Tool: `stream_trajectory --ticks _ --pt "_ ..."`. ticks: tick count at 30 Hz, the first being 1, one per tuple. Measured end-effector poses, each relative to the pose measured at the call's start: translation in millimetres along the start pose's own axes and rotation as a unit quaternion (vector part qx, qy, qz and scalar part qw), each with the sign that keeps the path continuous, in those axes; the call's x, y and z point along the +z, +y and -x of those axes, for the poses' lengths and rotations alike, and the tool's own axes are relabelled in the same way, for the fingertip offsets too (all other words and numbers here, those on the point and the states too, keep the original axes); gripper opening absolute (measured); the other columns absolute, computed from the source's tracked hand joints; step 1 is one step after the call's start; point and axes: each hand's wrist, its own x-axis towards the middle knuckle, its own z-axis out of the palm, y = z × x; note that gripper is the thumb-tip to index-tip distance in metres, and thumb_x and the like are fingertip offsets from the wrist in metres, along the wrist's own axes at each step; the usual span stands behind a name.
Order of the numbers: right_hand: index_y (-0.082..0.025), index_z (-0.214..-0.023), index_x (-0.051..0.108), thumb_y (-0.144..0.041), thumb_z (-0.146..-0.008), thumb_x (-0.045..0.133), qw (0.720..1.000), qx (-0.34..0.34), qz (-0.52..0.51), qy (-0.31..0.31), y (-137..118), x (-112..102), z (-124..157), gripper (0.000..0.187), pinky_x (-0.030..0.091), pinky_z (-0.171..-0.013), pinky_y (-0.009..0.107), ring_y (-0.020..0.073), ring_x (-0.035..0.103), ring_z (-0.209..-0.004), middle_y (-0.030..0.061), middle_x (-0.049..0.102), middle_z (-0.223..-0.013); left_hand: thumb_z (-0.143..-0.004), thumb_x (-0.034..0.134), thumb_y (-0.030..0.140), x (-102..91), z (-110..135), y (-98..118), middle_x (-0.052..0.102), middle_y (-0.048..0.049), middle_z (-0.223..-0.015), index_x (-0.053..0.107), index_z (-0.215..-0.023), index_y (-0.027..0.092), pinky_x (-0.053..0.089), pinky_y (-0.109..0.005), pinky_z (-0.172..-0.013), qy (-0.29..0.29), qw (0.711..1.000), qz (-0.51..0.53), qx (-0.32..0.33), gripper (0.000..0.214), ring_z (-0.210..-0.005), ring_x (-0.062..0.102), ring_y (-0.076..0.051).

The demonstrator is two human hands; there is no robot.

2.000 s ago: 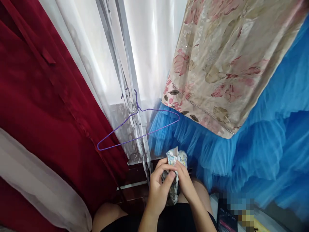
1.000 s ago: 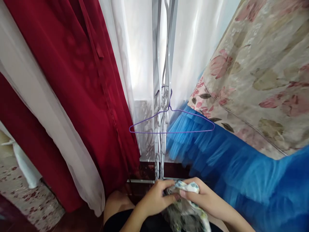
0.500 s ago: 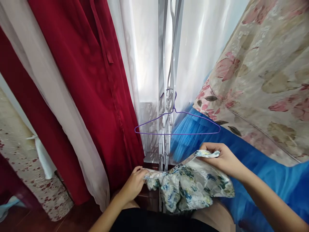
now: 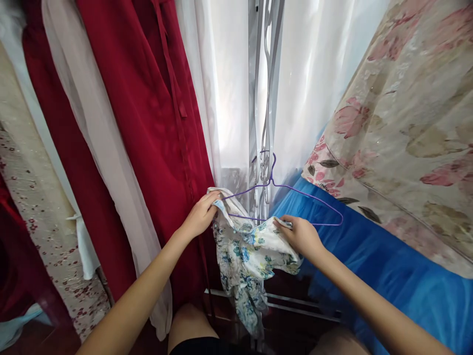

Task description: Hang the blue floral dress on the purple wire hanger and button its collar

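Observation:
A small white garment with a blue and green flower print (image 4: 248, 256) hangs between my two hands. My left hand (image 4: 200, 215) pinches one top corner of it, raised to the left end of a thin purple wire hanger (image 4: 295, 193). My right hand (image 4: 301, 235) grips the other top edge just below the hanger's bottom wire. The hanger's hook is caught on a silvery metal window grille (image 4: 264, 113) behind sheer white curtains. The garment's lower part droops toward my knees.
A dark red dress (image 4: 148, 123) and pale sheer fabric (image 4: 92, 128) hang at the left. A blue tulle skirt (image 4: 388, 266) and a beige cloth with pink flowers (image 4: 414, 123) fill the right. A patterned floor (image 4: 44, 236) shows at far left.
Both hands have risen from my lap to the hanger, spreading the bunched floral garment open; the left hand has reached the hanger's left end. The view has tilted upward and rightward.

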Motion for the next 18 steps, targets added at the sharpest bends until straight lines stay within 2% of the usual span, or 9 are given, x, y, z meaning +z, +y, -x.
stream_trajectory --ticks 3,5,7,10,12,14,16,18 --pt "-0.025 -0.083 0.072 -0.05 -0.098 0.049 1.0 -0.02 -0.003 0.008 -3 6 12 0.037 0.035 -0.058 0.031 0.0284 0.069 -0.066 0.0072 0.072 -0.067 -0.098 0.044 0.019 16.8 -20 30 0.066 -0.007 -0.127 0.065 -0.111 0.023 0.045 -0.037 -0.106 -0.034 0.999 -0.016 0.036 0.024 -0.121 0.061 -0.024" --pt "-0.026 -0.091 0.072 -0.051 -0.098 0.051 0.998 -0.033 -0.046 0.025 3 4 24 0.033 0.038 -0.06 0.031 0.0268 0.069 -0.068 0.0061 0.073 -0.071 -0.095 0.05 0.017 28.8 -25 40 0.066 -0.0063 -0.121 0.062 -0.112 0.023 0.048 -0.034 -0.099 0.003 0.999 -0.018 0.033 0.022 -0.113 0.063 -0.022" --pt "-0.027 -0.11 0.07 -0.049 -0.094 0.06 0.991 -0.054 -0.101 0.068 14 -3 39 0.03 0.041 -0.061 0.03 0.0241 0.067 -0.066 0.0039 0.073 -0.074 -0.091 0.057 0.016 38.2 -26 40 0.064 -0.006 -0.113 0.061 -0.11 0.022 0.05 -0.031 -0.093 0.069 0.997 -0.011 0.026 0.02 -0.105 0.064 -0.02" --pt "-0.025 -0.137 0.056 -0.046 -0.083 0.074 0.977 -0.071 -0.137 0.151 36 -27 57 0.061 0.042 -0.059 0.029 0.0203 0.059 -0.057 -0.0012 0.065 -0.066 -0.087 0.063 0.017 45.1 -22 33 0.062 -0.0058 -0.107 0.06 -0.107 0.02 0.05 -0.029 -0.088 0.143 0.989 -0.014 0.021 0.021 -0.099 0.062 -0.019" --pt "-0.022 -0.15 0.043 -0.046 -0.081 0.075 0.976 -0.058 -0.109 0.181 47 -48 60 0.079 0.042 -0.059 0.029 0.0198 0.057 -0.057 -0.0021 0.064 -0.067 -0.085 0.067 0.018 45.1 -19 30 0.061 -0.006 -0.107 0.059 -0.107 0.02 0.051 -0.029 -0.085 0.164 0.986 -0.027 0.012 0.023 -0.093 0.061 -0.018" --pt "-0.021 -0.157 0.034 -0.046 -0.083 0.071 0.98 -0.032 -0.051 0.189 56 -68 53 0.086 0.043 -0.061 0.03 0.0209 0.06 -0.062 0.0005 0.067 -0.075 -0.085 0.07 0.02 42.4 -19 29 0.062 -0.005 -0.103 0.06 -0.104 0.02 0.051 -0.028 -0.081 0.163 0.986 -0.038 0.008 0.021 -0.085 0.059 -0.017" --pt "-0.023 -0.153 0.043 -0.047 -0.084 0.069 0.986 -0.013 -0.002 0.167 63 -84 36 0.077 0.044 -0.063 0.031 0.0219 0.062 -0.067 0.0038 0.071 -0.084 -0.085 0.071 0.021 38.0 -20 31 0.062 -0.0032 -0.098 0.06 -0.099 0.02 0.05 -0.028 -0.081 0.152 0.987 -0.044 0.014 0.017 -0.082 0.059 -0.016" --pt "-0.025 -0.135 0.064 -0.048 -0.086 0.066 0.992 0.001 0.046 0.116 70 -96 15 0.054 0.045 -0.065 0.033 0.0234 0.066 -0.072 0.0074 0.074 -0.097 -0.087 0.07 0.022 33.0 -21 34 0.062 -0.0008 -0.09 0.059 -0.091 0.02 0.049 -0.027 -0.082 0.129 0.99 -0.044 0.03 0.012 -0.082 0.059 -0.015"
